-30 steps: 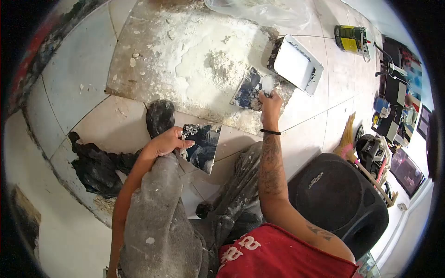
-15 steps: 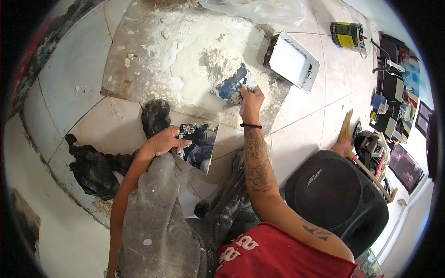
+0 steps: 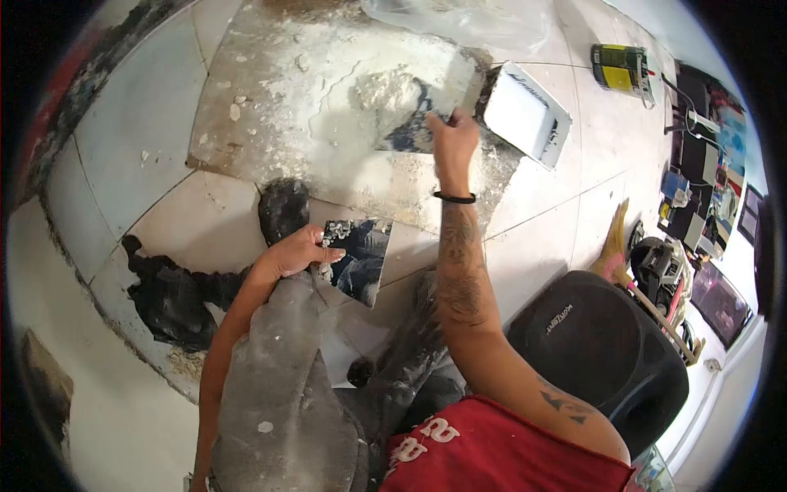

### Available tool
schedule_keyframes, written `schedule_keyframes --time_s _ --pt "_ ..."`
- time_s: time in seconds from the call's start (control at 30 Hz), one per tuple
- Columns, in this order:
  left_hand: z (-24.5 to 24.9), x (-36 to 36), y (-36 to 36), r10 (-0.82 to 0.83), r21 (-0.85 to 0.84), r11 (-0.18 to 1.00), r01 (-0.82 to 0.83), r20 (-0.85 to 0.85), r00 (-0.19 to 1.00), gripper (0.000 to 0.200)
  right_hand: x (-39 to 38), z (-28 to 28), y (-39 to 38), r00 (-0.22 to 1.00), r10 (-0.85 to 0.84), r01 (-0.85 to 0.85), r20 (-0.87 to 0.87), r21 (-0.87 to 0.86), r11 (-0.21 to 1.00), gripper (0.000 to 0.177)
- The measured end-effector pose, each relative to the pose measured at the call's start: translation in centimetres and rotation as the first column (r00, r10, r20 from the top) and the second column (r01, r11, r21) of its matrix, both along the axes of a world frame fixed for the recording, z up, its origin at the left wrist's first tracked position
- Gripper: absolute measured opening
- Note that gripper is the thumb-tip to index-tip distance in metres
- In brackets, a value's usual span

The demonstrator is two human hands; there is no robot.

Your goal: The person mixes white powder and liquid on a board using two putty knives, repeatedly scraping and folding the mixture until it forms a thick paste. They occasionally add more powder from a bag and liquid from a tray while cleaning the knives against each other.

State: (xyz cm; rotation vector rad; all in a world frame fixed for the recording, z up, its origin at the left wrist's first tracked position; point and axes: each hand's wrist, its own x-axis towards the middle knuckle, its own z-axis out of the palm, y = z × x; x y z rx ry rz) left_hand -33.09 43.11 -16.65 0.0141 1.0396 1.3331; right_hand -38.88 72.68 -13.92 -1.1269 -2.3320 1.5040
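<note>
My right hand (image 3: 456, 152) is closed on a dark, flat rectangular scraper (image 3: 411, 131) smeared with pale paste. Its face lies low against the cream-white putty-like mix (image 3: 377, 88) spread on a worn board (image 3: 215, 123). Near my knee, my left hand (image 3: 297, 250) pinches a second dark flat scraper (image 3: 359, 264), thumb on top. That one has a printed, photo-like surface, and pale lumps cling along its far edge. It is held apart from the board, above the tiled floor.
A white open tray (image 3: 525, 115) sits at the board's right edge, with clear plastic sheeting (image 3: 467, 23) behind. A green-yellow can (image 3: 620, 67) stands farther right. Close to my right arm is a black speaker (image 3: 598, 344); a broom (image 3: 613, 246) lies beyond. Black crumpled plastic (image 3: 172, 295) lies left.
My right hand has moved slightly away from me, pushing the scraper into the pale mix and tilting it flatter. My left hand and its scraper stay nearly still.
</note>
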Motion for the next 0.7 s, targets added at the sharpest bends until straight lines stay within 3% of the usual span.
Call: schedule_keyframes --time_s 0.07,0.17,0.2,0.23,0.3,0.5,0.57,0.7 --pt "-0.1 0.7 -0.4 -0.015 0.005 1.000 0.016 -0.016 1.000 0.022 -0.9 2.9 -0.3 0.980 0.172 -0.196 0.101 0.326 0.925 0.017" --pt "-0.3 0.3 0.1 -0.024 0.007 1.000 0.024 -0.025 0.999 0.021 -1.9 4.5 -1.6 0.934 0.357 -0.295 -0.024 0.513 0.806 0.014" --pt "-0.4 0.4 0.1 -0.024 -0.008 1.000 0.024 -0.006 1.000 0.021 -2.3 4.3 -1.9 0.907 0.420 -0.361 0.021 0.552 0.751 0.015" --pt "-0.5 0.6 0.2 -0.013 -0.010 1.000 0.013 -0.004 1.000 0.021 -2.4 3.7 -2.1 0.869 0.495 -0.383 -0.006 0.623 0.682 0.024" --pt "-0.7 0.8 0.3 0.017 -0.017 1.000 -0.017 0.001 1.000 0.021 -2.5 3.2 -2.7 0.781 0.595 -0.572 0.191 0.602 0.557 0.028" --pt "-0.7 0.7 0.0 -0.014 -0.048 0.999 0.013 -0.020 1.000 0.019 -2.7 5.1 -1.7 0.660 0.698 -0.644 0.278 0.688 0.335 0.036" --pt "0.2 0.1 0.1 -0.039 -0.074 0.997 0.037 -0.038 0.999 0.020 -2.7 3.9 -1.4 0.581 0.759 -0.680 0.294 0.688 0.253 0.022" --pt "1.0 -0.3 0.7 -0.069 -0.110 0.992 0.064 -0.044 0.997 0.021 -3.2 2.5 -0.9 0.470 0.813 -0.721 0.345 0.681 0.127 0.020"
